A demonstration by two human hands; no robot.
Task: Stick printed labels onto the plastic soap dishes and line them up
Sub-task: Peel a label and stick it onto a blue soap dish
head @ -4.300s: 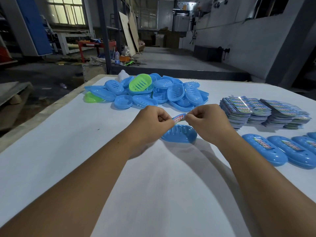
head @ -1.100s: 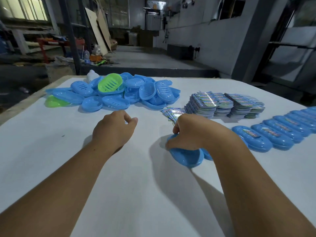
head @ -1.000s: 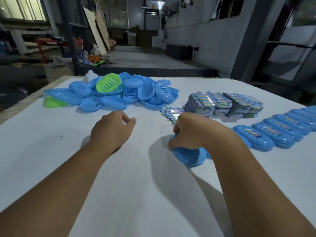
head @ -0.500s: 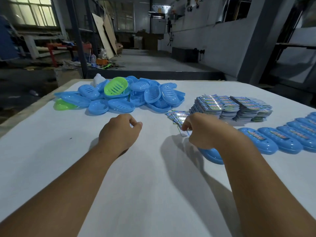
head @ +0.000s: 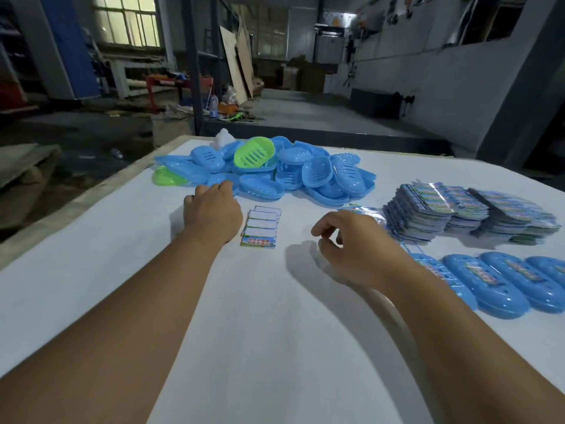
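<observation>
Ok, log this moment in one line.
left hand: touches blue dish in pile | right hand: empty, hovering | label sheet: flat between hands

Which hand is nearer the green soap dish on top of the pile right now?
Left. The left hand reaches the pile's near edge, just below the green soap dish. The right hand hovers farther back, to the dish's right, beside the label stacks.

Print on the label sheet (head: 259, 242) is too blurred to read.
</observation>
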